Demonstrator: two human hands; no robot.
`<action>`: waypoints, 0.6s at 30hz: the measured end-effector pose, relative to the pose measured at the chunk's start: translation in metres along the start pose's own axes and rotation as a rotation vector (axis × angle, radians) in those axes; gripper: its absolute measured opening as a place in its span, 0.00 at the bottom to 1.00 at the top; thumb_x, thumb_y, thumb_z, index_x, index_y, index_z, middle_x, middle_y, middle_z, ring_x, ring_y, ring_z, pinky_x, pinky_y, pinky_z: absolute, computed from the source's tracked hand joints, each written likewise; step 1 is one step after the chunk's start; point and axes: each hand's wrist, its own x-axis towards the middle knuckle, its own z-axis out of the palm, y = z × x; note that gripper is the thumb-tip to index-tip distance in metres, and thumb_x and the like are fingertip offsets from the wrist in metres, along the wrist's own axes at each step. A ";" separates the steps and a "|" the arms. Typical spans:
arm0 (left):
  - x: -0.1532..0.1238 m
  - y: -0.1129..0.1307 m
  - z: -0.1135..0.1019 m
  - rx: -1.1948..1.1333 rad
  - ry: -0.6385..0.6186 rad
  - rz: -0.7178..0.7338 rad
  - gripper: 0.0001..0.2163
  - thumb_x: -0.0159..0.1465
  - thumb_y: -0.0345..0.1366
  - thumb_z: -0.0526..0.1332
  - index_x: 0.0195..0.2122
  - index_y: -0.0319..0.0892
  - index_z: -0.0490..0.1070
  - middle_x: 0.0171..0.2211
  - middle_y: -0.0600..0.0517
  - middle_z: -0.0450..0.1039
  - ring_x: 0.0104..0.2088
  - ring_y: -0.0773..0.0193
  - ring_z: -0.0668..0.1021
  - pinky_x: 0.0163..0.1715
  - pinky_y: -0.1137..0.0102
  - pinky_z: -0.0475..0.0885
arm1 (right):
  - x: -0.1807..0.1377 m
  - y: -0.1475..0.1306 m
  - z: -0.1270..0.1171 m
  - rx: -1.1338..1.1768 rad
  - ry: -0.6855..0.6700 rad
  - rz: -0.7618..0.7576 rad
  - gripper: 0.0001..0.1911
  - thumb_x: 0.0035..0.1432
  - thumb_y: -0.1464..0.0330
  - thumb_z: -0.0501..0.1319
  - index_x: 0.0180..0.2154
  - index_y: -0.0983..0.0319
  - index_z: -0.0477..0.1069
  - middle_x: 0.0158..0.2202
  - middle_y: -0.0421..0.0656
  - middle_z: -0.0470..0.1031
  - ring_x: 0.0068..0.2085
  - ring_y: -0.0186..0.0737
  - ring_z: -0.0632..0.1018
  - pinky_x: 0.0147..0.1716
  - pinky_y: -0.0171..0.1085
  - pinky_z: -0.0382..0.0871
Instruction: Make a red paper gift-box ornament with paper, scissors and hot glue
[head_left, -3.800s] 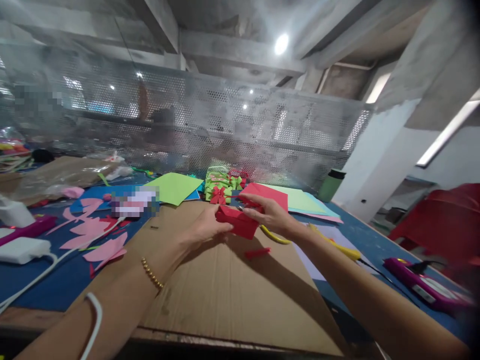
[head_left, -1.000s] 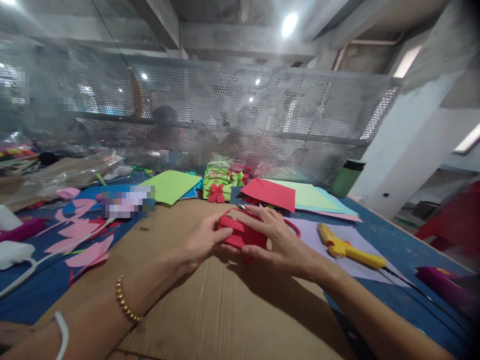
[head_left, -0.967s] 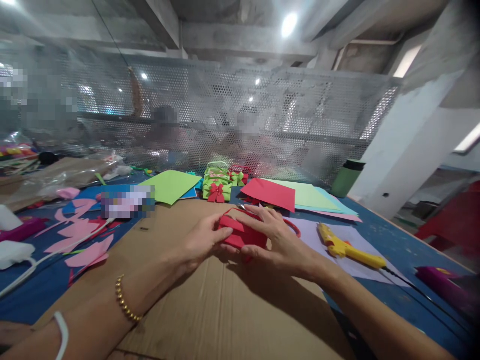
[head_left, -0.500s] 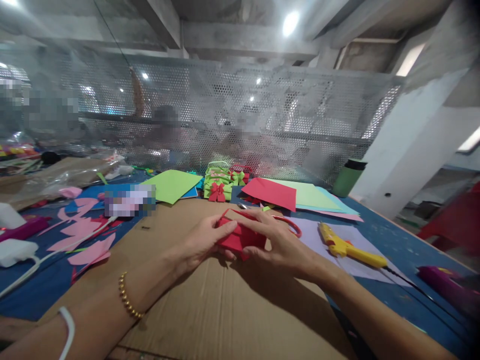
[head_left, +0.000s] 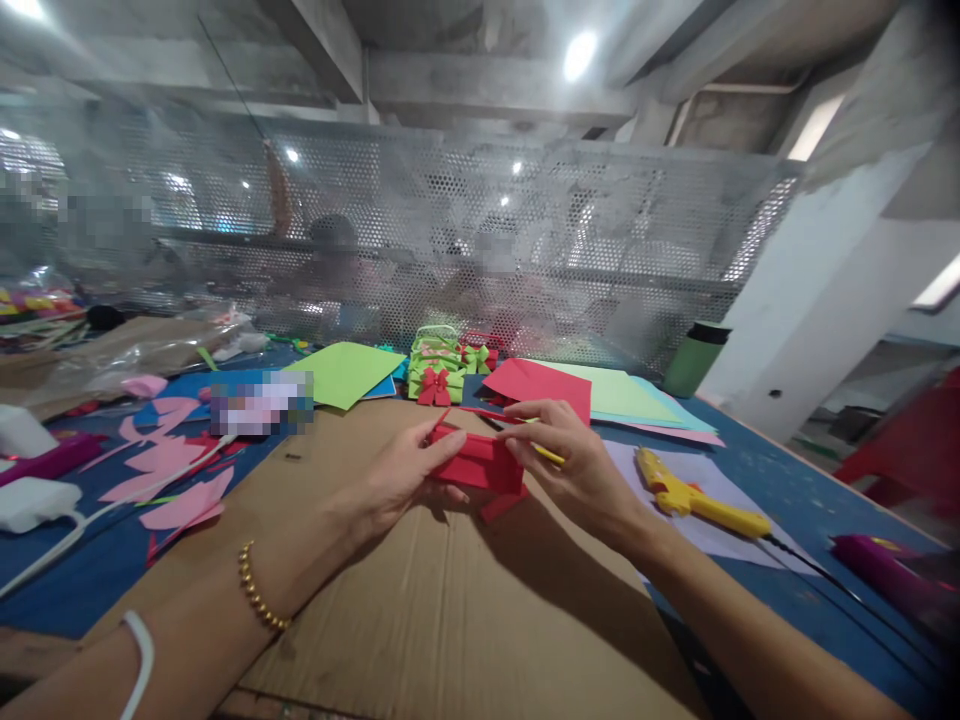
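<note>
A small folded red paper box (head_left: 480, 465) is held over the brown cardboard, its open side and creased walls showing. My left hand (head_left: 405, 465) grips its left end, thumb on the near wall and fingers underneath. At the upper right edge my right hand (head_left: 566, 450) pinches a red flap between thumb and fingertips. Below the box, a red paper tab (head_left: 502, 503) sticks out at the lower right. A thin yellow piece (head_left: 550, 455) shows by my right fingers; its kind is unclear.
Cardboard (head_left: 420, 620) covers the blue table. A yellow glue gun (head_left: 697, 502) lies on lilac paper at right. Small green paper baskets with bows (head_left: 437, 365) stand behind, beside coloured sheets (head_left: 349, 372). Pink cutouts (head_left: 187, 500) and a white cable (head_left: 150, 498) are left; a green bottle (head_left: 696, 360) stands far right.
My right hand has lifted from the box's right side to its upper edge, now pinching a flap. The red wall and lower tab are more exposed. My left hand keeps its hold.
</note>
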 end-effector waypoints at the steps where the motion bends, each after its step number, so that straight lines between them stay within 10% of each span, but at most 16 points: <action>1: 0.000 0.000 0.000 -0.016 0.000 0.009 0.14 0.66 0.41 0.63 0.48 0.38 0.70 0.37 0.43 0.79 0.20 0.68 0.79 0.18 0.75 0.75 | -0.001 0.000 0.002 -0.011 0.001 -0.027 0.11 0.65 0.71 0.58 0.41 0.55 0.79 0.46 0.48 0.76 0.49 0.47 0.75 0.48 0.51 0.72; 18: -0.001 0.001 0.000 -0.103 0.013 0.034 0.09 0.68 0.37 0.63 0.44 0.37 0.74 0.43 0.42 0.78 0.36 0.63 0.81 0.29 0.72 0.80 | -0.007 0.006 0.009 0.098 -0.086 0.122 0.10 0.63 0.69 0.63 0.45 0.55 0.78 0.54 0.48 0.71 0.58 0.47 0.72 0.57 0.54 0.67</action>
